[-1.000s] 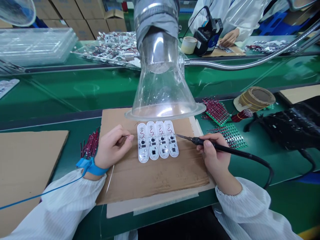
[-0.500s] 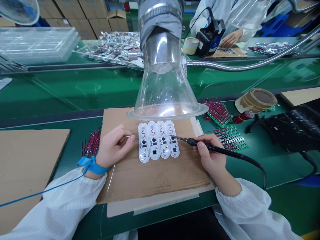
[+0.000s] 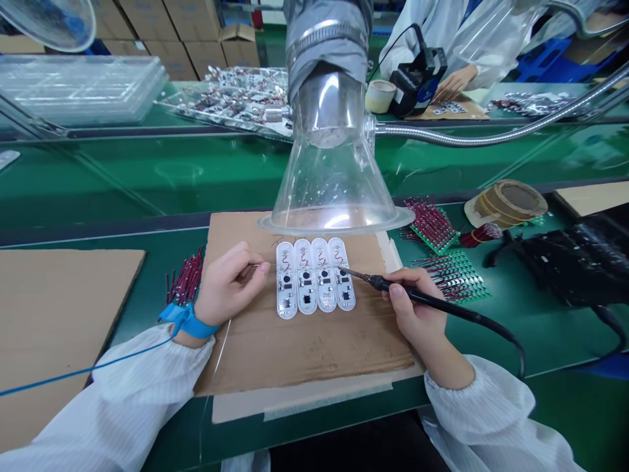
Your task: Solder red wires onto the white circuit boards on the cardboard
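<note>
4 white circuit boards (image 3: 323,288) lie side by side on a brown cardboard sheet (image 3: 295,351), which rests on the green bench (image 3: 170,419). The boards form a single row at the middle of the work area, with their long sides running near to far. Each board carries a red squiggle at its far half and dark components nearer the person.

The left hand (image 3: 230,285) is at the left of the row, with thumb and forefinger pinching a thin wire (image 3: 223,347). The wire extends right across the boards; its other length hangs from the hand over the near left of the cardboard. A blue wrist strap (image 3: 199,326) encircles the left wrist.

The right hand (image 3: 417,305) is at the right of the row, fingers closed around the black handle of a soldering iron (image 3: 377,282). The iron points left, its tip at the far half of the rightmost board. Contact between tip and board cannot be confirmed.

A clear funnel (image 3: 337,180) hangs above the far edge of the cardboard. A bundle of dark red wires (image 3: 185,278) sits just beyond the left wrist. At the far right, 2 green panels (image 3: 457,278) carrying red wires lie near a tape roll (image 3: 506,203).
</note>
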The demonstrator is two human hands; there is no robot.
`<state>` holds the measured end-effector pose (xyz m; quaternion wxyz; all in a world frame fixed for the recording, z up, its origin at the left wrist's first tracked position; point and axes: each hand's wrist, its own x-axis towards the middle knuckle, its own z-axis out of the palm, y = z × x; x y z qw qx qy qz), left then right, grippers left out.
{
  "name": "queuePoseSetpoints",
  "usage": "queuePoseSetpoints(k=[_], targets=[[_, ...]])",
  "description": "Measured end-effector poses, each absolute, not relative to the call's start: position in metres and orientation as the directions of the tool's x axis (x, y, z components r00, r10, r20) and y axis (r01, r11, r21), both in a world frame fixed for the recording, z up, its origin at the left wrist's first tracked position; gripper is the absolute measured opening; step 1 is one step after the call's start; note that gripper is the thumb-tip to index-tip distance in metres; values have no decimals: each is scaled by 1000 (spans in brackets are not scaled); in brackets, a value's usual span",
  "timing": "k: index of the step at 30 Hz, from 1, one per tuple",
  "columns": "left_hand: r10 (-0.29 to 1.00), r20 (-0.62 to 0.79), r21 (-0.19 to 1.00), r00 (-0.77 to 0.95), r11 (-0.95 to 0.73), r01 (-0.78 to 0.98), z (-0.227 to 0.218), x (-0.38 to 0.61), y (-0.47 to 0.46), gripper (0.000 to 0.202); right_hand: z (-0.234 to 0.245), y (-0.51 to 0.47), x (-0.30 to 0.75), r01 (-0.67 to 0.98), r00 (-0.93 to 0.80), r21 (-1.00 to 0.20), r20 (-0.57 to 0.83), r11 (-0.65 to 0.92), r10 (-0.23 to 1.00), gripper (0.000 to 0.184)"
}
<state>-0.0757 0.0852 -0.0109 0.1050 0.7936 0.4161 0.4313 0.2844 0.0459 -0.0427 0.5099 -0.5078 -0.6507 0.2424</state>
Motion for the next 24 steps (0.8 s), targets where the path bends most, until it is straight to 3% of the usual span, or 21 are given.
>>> queuePoseSetpoints(k=[4, 9, 24], targets=[[733, 647, 516, 210, -623, 588, -12, -77, 85, 20, -35, 45, 275, 315, 102, -857, 457, 407, 884, 21], [737, 661, 543, 143, -601, 587, -14, -79, 86, 21, -32, 45, 264, 333, 86, -872, 407, 359, 910, 20], [734, 642, 499, 222, -620, 605, -12, -75, 88, 20, -44, 48, 271, 419, -20, -852, 338, 315, 941, 19]])
